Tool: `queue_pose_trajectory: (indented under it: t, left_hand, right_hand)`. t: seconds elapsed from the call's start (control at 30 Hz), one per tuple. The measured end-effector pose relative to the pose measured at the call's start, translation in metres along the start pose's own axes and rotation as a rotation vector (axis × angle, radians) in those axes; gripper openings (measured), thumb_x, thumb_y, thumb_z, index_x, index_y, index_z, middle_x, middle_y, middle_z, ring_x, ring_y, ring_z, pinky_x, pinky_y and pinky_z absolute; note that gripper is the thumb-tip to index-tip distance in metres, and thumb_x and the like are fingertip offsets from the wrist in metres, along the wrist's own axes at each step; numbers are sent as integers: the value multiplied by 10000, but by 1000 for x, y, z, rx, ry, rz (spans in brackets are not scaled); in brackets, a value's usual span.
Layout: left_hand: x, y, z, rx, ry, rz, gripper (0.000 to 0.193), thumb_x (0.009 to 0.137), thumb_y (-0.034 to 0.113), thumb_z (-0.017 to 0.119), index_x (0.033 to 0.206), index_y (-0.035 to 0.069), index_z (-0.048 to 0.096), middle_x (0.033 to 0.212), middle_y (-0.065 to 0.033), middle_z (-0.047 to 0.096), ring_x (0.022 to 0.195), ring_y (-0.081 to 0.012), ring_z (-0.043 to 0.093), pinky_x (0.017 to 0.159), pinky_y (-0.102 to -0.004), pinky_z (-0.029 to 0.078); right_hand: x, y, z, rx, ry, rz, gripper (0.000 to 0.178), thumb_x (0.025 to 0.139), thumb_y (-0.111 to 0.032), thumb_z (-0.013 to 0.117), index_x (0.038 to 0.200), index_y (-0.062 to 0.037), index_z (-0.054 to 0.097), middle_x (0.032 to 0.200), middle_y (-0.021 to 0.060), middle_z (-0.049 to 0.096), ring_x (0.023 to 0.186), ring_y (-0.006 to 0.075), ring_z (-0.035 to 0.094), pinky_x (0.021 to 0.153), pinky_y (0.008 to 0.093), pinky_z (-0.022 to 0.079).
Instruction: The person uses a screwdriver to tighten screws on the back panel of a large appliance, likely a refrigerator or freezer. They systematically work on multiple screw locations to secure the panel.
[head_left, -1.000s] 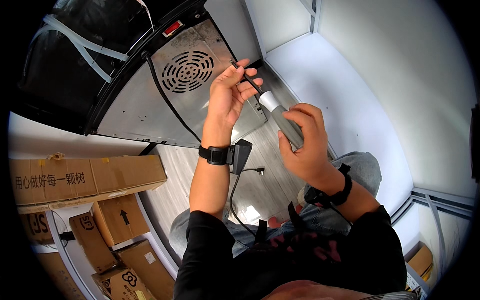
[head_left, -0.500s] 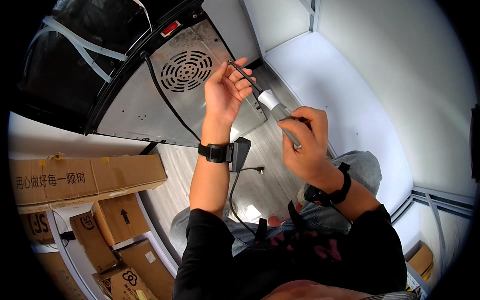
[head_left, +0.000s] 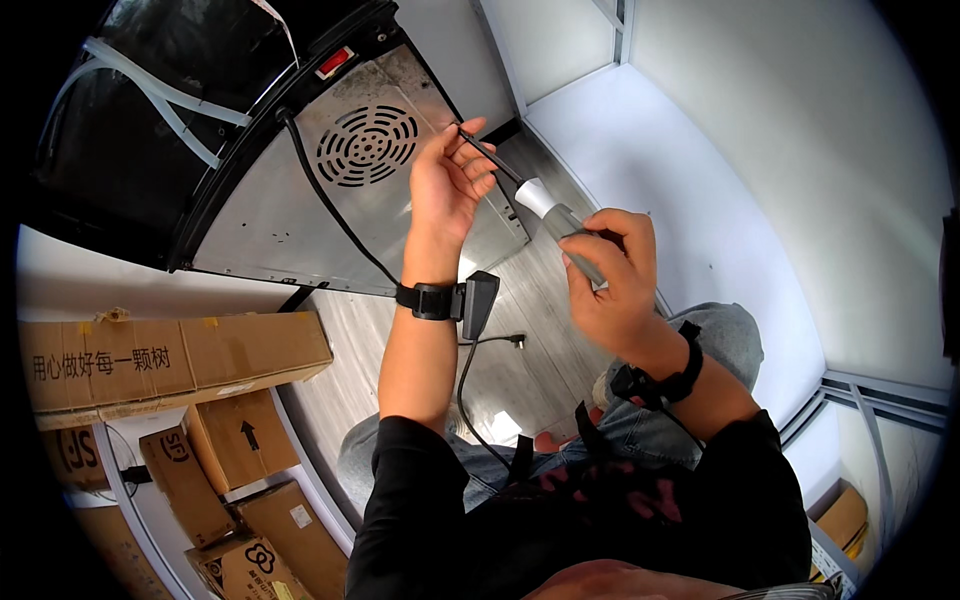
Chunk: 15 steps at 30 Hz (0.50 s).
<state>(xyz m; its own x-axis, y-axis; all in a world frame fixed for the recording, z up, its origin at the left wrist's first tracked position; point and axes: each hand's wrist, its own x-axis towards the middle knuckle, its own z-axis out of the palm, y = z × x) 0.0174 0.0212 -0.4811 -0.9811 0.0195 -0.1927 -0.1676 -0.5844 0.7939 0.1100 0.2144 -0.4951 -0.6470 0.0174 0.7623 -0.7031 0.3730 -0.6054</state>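
Note:
A screwdriver (head_left: 562, 222) with a grey and white handle and a long dark shaft slants up and left. My right hand (head_left: 622, 285) holds its handle between thumb and fingers. At the shaft's tip, my left hand (head_left: 446, 190) is turned palm up, thumb and forefinger pinched together and the other fingers curled. Whatever small thing the pinch may hold is too small to make out. Behind the left hand is the metal panel (head_left: 270, 215) of a black machine (head_left: 130, 200), with a round slotted vent (head_left: 367, 147), a red switch (head_left: 334, 62) and a black power cord (head_left: 335, 210).
Pale tubes (head_left: 165, 95) lie across the machine's dark side. Cardboard boxes (head_left: 250, 345) are stacked at the left. A cable plug (head_left: 517, 341) rests on the grey wood-look floor (head_left: 545, 300). White panels (head_left: 690, 200) stand to the right.
The screwdriver and both hands hold nearly the same pose. The left fingers have closed in a little around the shaft's tip, and the view has shifted slightly.

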Motion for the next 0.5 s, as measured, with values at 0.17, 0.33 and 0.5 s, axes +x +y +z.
queue_pose_trajectory:
  t: [0.17, 0.33, 0.5]
  left_hand:
    - [3, 0, -4, 4, -1, 10, 328, 912, 229, 415, 1037, -7, 605, 739, -77, 642, 598, -151, 614, 515, -250, 494]
    - [-3, 3, -4, -16, -46, -1, 302, 909, 211, 417, 1027, -1, 596, 715, -79, 639, 592, -162, 615, 521, -258, 482]
    - [-8, -5, -10, -10, -77, -10, 212, 916, 178, 440, 972, 19, 569, 698, -92, 638, 602, -187, 636, 519, -267, 498]
  right_hand:
    - [-1, -5, -4, -83, -68, -142, 309, 573, 116, 644, 826, -61, 632, 922, 87, 529, 741, 241, 484, 579, 309, 404]
    - [-3, -13, -7, -52, -53, -83, 300, 574, 98, 656, 832, -53, 625, 919, 95, 525, 740, 235, 493, 578, 307, 407]
    - [-4, -13, -18, 4, -46, -6, 285, 587, 63, 674, 847, -37, 615, 902, 112, 536, 727, 242, 531, 587, 308, 434]
